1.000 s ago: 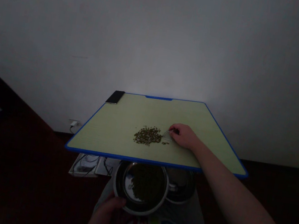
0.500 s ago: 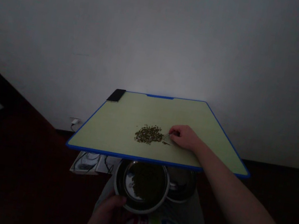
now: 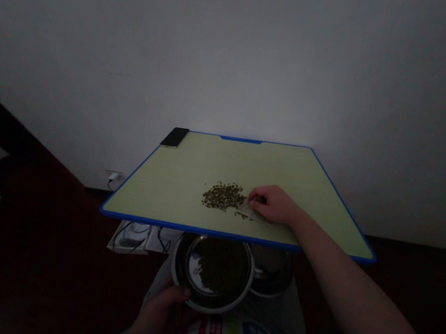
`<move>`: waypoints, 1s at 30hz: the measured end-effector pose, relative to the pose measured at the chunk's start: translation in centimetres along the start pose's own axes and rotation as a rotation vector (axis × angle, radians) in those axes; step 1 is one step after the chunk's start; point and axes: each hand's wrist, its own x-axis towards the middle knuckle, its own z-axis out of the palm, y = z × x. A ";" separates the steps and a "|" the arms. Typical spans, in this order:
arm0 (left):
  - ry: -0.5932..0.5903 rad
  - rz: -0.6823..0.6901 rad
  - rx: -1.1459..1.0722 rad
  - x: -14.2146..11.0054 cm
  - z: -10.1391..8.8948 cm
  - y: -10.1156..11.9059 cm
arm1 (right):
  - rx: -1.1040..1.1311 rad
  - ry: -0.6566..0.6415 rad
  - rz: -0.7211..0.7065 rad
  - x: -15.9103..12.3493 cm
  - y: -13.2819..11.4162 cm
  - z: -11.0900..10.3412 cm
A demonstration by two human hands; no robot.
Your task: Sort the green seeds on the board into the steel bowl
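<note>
My right hand (image 3: 272, 203) rests on a pale green table (image 3: 188, 173) with a blue edge. Its fingers are pinched on a small clear flat piece (image 3: 246, 210) that touches the right side of a heap of small green-brown beans (image 3: 223, 195). A few loose beans lie beside that piece. My left hand (image 3: 159, 315) grips the near rim of a steel bowl (image 3: 191, 263) held on my lap just under the table's front edge. The bowl holds more of the same beans (image 3: 222, 265).
A second steel bowl (image 3: 274, 271) sits behind and to the right of the first, partly under the table. A black phone (image 3: 174, 137) lies on the table's far left corner. Cables and a white box (image 3: 131, 234) lie on the floor below. A plug (image 3: 113, 177) sits at the wall.
My right hand with the clear piece has slid slightly left and nearer, closer to the heap. The view has tilted a little. The left hand keeps hold of the bowl.
</note>
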 end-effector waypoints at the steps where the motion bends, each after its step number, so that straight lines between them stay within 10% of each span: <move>1: -0.003 -0.004 -0.001 0.0 -0.1 0.0 | 0.005 0.002 0.003 0.0 0.1 -0.1; 30: -0.006 0.030 0.021 -0.5 0.9 0.3 | 0.071 -0.070 -0.051 -0.5 0.4 -0.5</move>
